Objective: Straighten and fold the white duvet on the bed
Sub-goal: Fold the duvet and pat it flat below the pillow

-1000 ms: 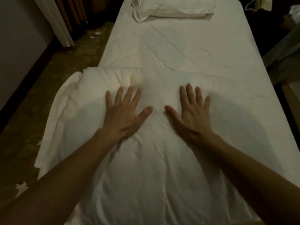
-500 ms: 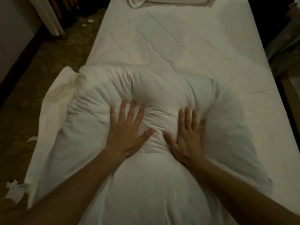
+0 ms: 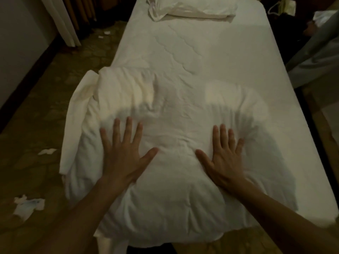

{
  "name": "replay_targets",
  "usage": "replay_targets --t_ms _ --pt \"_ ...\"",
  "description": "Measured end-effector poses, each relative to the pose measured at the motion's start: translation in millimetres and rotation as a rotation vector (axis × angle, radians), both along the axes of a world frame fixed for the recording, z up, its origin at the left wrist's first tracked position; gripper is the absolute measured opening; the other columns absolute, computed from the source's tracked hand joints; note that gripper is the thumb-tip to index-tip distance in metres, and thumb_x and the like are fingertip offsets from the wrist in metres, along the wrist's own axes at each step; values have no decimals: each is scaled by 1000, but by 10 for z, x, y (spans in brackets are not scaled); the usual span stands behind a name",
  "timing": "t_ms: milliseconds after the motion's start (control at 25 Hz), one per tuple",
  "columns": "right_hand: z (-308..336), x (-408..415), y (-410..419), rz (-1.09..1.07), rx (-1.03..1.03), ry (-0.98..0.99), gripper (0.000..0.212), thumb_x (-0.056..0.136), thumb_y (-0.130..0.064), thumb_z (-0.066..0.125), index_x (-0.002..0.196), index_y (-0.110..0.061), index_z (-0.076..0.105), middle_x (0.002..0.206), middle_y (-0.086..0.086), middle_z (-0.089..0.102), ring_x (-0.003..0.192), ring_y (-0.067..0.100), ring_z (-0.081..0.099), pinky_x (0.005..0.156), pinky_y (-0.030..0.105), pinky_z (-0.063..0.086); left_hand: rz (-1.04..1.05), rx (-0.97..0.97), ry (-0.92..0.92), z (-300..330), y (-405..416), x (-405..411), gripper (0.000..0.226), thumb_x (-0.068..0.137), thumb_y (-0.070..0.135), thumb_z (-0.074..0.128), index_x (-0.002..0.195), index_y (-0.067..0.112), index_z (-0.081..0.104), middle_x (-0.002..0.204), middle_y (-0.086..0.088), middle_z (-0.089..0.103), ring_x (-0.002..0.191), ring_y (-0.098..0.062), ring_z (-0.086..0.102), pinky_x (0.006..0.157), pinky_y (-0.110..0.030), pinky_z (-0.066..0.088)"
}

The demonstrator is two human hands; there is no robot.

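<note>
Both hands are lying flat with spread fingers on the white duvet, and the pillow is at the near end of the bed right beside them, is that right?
Not quite. The head view shows the pillow at the far end of the bed, well away from the hands. The rest holds: the left hand and right hand lie flat with spread fingers on the white duvet.

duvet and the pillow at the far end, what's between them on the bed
Only bare quilted mattress cover lies between the duvet and the pillow, as the head view shows.
</note>
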State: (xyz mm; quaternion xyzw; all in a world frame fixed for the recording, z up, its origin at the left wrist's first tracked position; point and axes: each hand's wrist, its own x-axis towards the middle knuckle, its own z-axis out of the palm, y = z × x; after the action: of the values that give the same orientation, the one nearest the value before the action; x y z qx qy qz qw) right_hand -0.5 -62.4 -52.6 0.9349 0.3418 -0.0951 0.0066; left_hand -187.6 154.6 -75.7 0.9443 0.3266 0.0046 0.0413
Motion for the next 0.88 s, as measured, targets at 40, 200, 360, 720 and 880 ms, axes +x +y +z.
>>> replay_targets --t_ms 40,200,360,720,880 --pt "-77 -1 6 -10 3 -25 104 81 -88 -5 160 -20 -11 168 6 -12 154 28 -13 122 59 -5 6 -6 17 -39 3 38 90 88 79 9 155 22 28 164 -10 17 151 -36 7 114 -69 2" --pt "-193 19 68 -33 31 -36 105 83 -87 -1 161 -17 -4 169 8 -5 155 31 -5 122 59 -4 25 -40 116 -45 40 82 96 80 82 -4 158 27 4 166 -4 -4 151 -31 -8 115 -65 -7" --pt "8 -169 -194 -66 53 15 108 80 -89 -4 161 -18 -3 169 7 -4 155 28 -5 123 57 -6 24 -79 76 292 49 -220 96 79 80 -2 158 25 6 166 -7 2 152 -29 -2 119 -55 -6" --pt "317 -1289 386 8 111 141 105 79 -89 3 161 -23 -6 168 7 -13 154 33 -14 118 66 -10 397 -305 -160 512 -57 -687 94 85 82 27 157 29 -3 165 -9 -8 151 -30 -10 120 -54 -7" --pt "138 -1626 718 69 130 64 99 84 -85 7 161 -24 0 169 9 -6 154 35 -12 117 68 -8 653 -544 -252 505 424 -701 112 75 88 43 157 28 -5 165 -10 1 150 -36 1 120 -56 3"
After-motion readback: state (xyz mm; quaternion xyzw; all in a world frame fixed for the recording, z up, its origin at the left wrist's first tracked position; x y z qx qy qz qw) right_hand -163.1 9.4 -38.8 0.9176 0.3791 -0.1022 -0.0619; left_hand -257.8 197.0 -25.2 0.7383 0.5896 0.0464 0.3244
